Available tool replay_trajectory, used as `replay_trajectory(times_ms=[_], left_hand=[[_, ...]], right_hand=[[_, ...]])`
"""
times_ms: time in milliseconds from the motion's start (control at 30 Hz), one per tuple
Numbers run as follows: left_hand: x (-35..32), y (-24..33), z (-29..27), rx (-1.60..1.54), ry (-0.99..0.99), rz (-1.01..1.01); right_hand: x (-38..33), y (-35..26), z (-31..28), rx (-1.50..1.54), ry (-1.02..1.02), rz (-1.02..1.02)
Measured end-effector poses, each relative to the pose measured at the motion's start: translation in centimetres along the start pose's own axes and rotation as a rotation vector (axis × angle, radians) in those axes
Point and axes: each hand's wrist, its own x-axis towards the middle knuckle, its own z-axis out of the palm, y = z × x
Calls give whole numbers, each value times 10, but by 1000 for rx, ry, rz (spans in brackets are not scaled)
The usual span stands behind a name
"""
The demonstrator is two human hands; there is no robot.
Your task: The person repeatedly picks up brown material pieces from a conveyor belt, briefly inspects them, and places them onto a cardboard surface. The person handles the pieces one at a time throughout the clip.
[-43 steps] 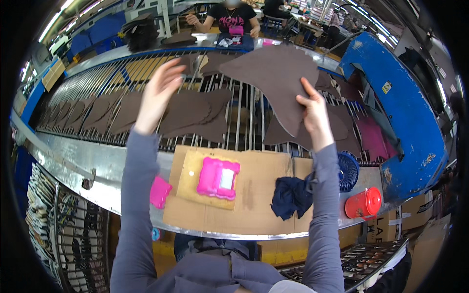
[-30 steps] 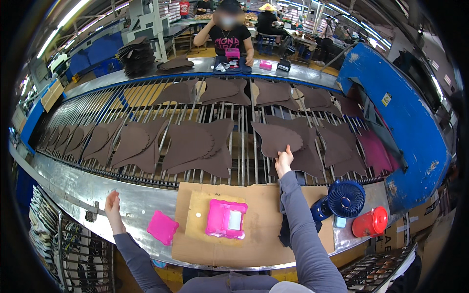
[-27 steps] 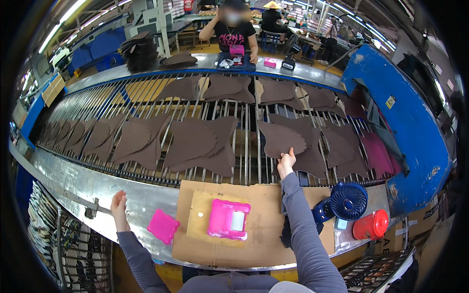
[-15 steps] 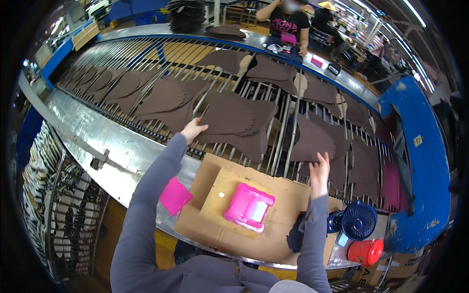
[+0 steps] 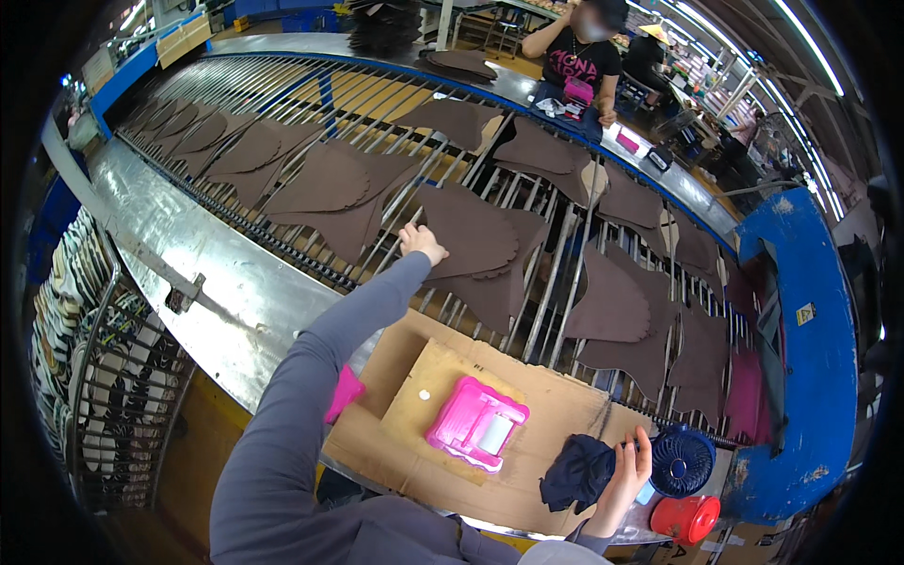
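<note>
My left hand [image 5: 421, 242] reaches out over the roller conveyor [image 5: 235, 85] and rests on the near edge of a brown cut leather piece [image 5: 468, 233], fingers on it. My right hand [image 5: 629, 466] is low at the front, fingers curled beside a dark blue cloth [image 5: 576, 470] on the cardboard sheet [image 5: 556, 411]; whether it grips the cloth is unclear. Several more brown pieces [image 5: 325, 185] lie along the rollers.
A pink plastic device [image 5: 476, 435] sits on the cardboard, a small blue fan [image 5: 680, 461] and a red container [image 5: 686, 518] at the right. A pink pad [image 5: 345, 393] lies by my left sleeve. Another person [image 5: 574, 58] works across the conveyor. A blue guard [image 5: 800, 320] curves at the right.
My left hand has pushed further forward onto the brown piece. My right hand has dropped from the conveyor's edge down to the dark cloth. The view has tilted and shifted.
</note>
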Motion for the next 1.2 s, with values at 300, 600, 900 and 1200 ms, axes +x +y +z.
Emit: replay_trajectory(times_ms=[300, 600, 900, 1200], left_hand=[[49, 6, -7, -281, -160, -13], [24, 36, 9, -1013, -666, -240], [-11, 61, 14, -256, -25, 356], [-94, -7, -119, -1255, 40, 308]], right_hand=[[-29, -9, 6, -111, 47, -82], [-45, 6, 5, -59, 87, 17], [-50, 6, 7, -68, 118, 4], [-61, 6, -1, -79, 128, -118]])
